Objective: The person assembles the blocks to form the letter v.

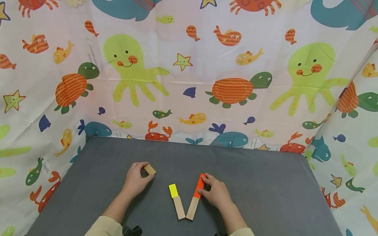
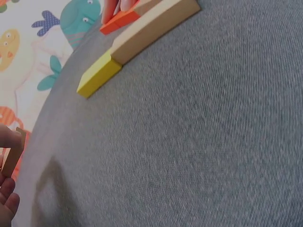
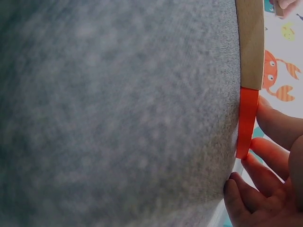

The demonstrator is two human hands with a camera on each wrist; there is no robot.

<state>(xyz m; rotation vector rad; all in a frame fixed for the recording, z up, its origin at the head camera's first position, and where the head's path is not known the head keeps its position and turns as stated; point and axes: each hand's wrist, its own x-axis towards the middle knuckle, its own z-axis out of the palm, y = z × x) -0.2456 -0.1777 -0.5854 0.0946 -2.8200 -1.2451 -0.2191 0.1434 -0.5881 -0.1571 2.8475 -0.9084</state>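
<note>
In the head view, my left hand (image 1: 135,181) pinches a small plain wooden block (image 1: 150,169) between thumb and fingers. The left wrist view shows this wooden block (image 2: 14,152) edge-on, over the cloth. My right hand (image 1: 217,193) holds an orange block (image 1: 199,188) at its right side, thumb near one end and fingertips at the far end. That orange block (image 3: 248,120) meets the end of a plain wooden block (image 1: 192,208). Beside them, a yellow block (image 1: 173,191) adjoins another plain wooden block (image 1: 179,208). The two rows form a V, their near ends close together.
A grey cloth (image 1: 257,176) covers the table. Behind and beside it hangs a white curtain (image 1: 162,102) printed with sea animals. Dark wrist straps (image 1: 132,232) stick out by both sleeves.
</note>
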